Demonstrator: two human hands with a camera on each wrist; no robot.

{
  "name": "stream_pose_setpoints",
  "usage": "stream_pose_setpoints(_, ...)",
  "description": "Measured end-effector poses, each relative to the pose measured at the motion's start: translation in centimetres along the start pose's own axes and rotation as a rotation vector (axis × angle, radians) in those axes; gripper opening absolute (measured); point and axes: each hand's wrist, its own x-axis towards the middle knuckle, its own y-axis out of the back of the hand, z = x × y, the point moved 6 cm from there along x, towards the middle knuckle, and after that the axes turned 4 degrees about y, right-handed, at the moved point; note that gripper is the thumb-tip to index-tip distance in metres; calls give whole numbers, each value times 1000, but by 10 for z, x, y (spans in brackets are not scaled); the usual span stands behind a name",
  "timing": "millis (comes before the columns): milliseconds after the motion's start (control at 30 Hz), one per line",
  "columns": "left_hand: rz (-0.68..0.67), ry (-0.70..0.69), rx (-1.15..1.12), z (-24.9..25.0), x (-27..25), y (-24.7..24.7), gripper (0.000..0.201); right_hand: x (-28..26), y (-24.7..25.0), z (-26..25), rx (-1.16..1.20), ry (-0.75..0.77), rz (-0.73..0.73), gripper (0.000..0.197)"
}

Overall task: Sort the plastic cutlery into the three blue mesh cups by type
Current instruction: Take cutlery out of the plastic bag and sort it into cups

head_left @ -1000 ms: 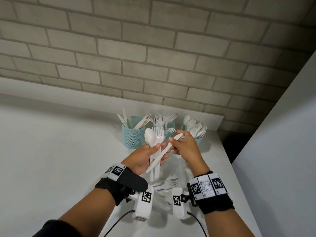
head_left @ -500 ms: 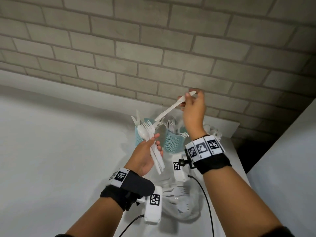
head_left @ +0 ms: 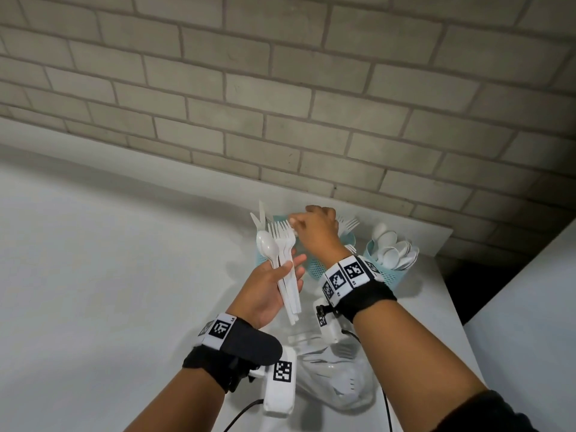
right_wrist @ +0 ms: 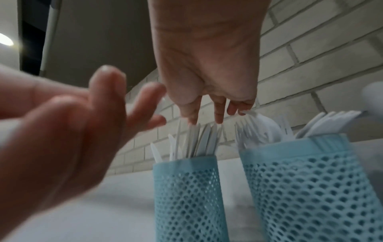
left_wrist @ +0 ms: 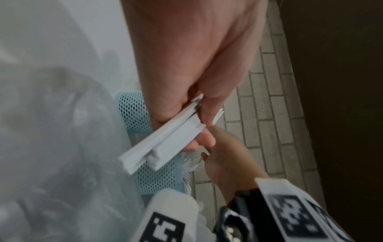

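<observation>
Three blue mesh cups stand in a row at the back of our white desk (head_left: 124, 275), against the brick wall: the knife cup (right_wrist: 186, 188) on our left, the fork cup (right_wrist: 311, 188) in the middle, the spoon cup (head_left: 378, 260) on our right, each already carrying white plastic cutlery of its kind. Item in transit: one knife, which half a second ago we held high above the cups, pinched in our right hand (head_left: 318, 232); that hand has since come down over the knife cup, and in the right wrist view its fingers (right_wrist: 217, 114) point downward, loosely spread just above the standing handles, with nothing plainly pinched between them. We judge the knife delivered or just let go, though we cannot tell it from the others in the cup. Item in reserve: a bundle of cutlery (head_left: 285, 269), one spoon and several forks, heads up, gripped by the handles in our left hand (head_left: 265, 291), thumb and fingers curled round it, held just in front of the knife cup as it was a moment earlier. Item unsorted: a clear plastic bag (head_left: 336, 378) with more pieces inside lies on the desk between our forearms. Standing of the work: one knife filed; the spoon and forks in our left hand come next, and the bag's contents remain.
</observation>
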Motion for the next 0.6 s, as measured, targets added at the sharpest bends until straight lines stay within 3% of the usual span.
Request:
stream_pose_setpoints(100, -15, 4, 36, 0, -3, -3, 27, -14, 26, 0, 81, 1, 212, 31)
stream_pose_setpoints(167, -29, 16, 61, -1, -5, -6, 28, -30, 40, 1, 303, 11, 310, 29)
stream_pose_setpoints(233, -39, 29, 82, -5, -6, -11, 29, -48, 41, 6, 569, -66, 259, 35)
stream_pose_setpoints(300, -51, 44, 113, -9, -7, -19, 29, -63, 31, 12, 688, -177, 106, 43)
stream_pose_setpoints(400, -84, 53, 225, -17, -9, -31, 25, -81, 17, 21, 807, -239, -49, 33)
stream_pose_setpoints(600, -117, 31, 352, -27, -11, -39, 20, -100, 17, 42, 935, -328, 156, 7)
